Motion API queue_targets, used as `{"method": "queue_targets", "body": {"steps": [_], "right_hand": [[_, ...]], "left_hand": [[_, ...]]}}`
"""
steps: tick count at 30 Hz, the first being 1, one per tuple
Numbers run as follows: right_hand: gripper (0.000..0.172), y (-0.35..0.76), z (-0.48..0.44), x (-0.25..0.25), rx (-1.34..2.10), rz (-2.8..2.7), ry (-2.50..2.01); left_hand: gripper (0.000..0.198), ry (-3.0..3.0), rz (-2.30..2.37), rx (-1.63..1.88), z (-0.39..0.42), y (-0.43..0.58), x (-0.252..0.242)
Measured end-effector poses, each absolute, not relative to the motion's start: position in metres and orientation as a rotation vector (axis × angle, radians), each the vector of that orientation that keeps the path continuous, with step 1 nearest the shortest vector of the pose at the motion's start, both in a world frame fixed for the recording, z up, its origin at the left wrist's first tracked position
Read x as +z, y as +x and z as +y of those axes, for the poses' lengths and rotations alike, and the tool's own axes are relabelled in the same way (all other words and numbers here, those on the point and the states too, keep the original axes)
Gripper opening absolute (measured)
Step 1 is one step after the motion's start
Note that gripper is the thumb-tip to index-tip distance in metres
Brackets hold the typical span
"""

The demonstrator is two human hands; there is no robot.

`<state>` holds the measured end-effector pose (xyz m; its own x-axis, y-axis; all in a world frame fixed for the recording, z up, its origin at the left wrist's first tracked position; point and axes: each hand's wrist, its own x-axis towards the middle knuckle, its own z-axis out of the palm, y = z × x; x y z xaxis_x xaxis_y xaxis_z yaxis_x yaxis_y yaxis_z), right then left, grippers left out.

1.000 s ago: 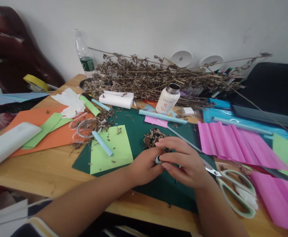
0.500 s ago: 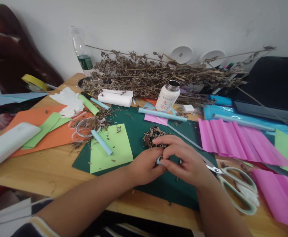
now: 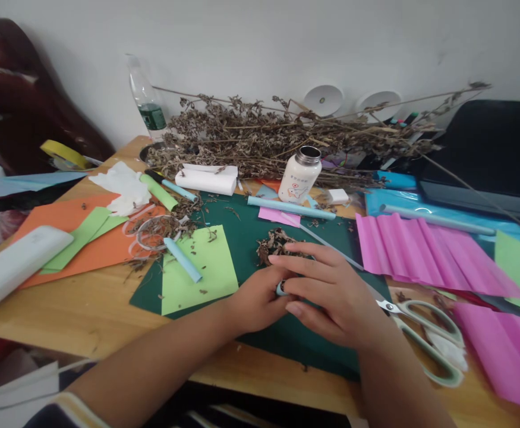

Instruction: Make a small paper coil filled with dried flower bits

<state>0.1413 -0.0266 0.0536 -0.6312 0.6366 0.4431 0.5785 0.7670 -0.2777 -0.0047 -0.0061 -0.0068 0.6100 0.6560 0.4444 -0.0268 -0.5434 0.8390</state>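
Note:
My left hand (image 3: 260, 300) is closed round a short light-blue paper tube (image 3: 281, 288), whose round end shows between thumb and finger; the rest is hidden in the hand. Dark bits show at the tube's mouth. My right hand (image 3: 331, 291) hovers over that end with fingers stretched and apart, one fingertip close to or touching the rim. Just beyond the fingers lies a small heap of dried leaves (image 3: 271, 242) on the green cutting mat (image 3: 224, 208). Left of my hands, a light-blue paper roll (image 3: 183, 260) rests on a light-green paper square (image 3: 201, 288).
Scissors (image 3: 429, 333) lie right of my forearm, beside pink crepe paper (image 3: 420, 249). A white open bottle (image 3: 299, 175) stands behind the mat, before a long bundle of dried stems (image 3: 251, 134). A plastic bottle (image 3: 146, 98) and orange paper (image 3: 103, 244) are at left.
My right hand's fingers have loosened from a pinch at the tube's end and stretched out leftward over it. My left hand keeps holding the tube. The view has shifted slightly.

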Motion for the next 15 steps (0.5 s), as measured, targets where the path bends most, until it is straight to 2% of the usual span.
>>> {"method": "queue_targets", "body": {"steps": [9,13,15], "right_hand": [[0.024,0.130,-0.024,0.040,0.122,-2.303,-0.799],[0.018,0.141,-0.024,0.041,0.182,-2.103,-0.699],[0.017,0.154,-0.022,0.045,0.229,-1.951,-0.822]], "left_hand": [[0.019,2.043,0.455,0.794,-0.010,-0.003,0.002],[0.016,1.932,0.596,0.846,-0.007,-0.006,0.001],[0.016,1.848,0.732,0.877,-0.005,-0.008,0.000]]}}
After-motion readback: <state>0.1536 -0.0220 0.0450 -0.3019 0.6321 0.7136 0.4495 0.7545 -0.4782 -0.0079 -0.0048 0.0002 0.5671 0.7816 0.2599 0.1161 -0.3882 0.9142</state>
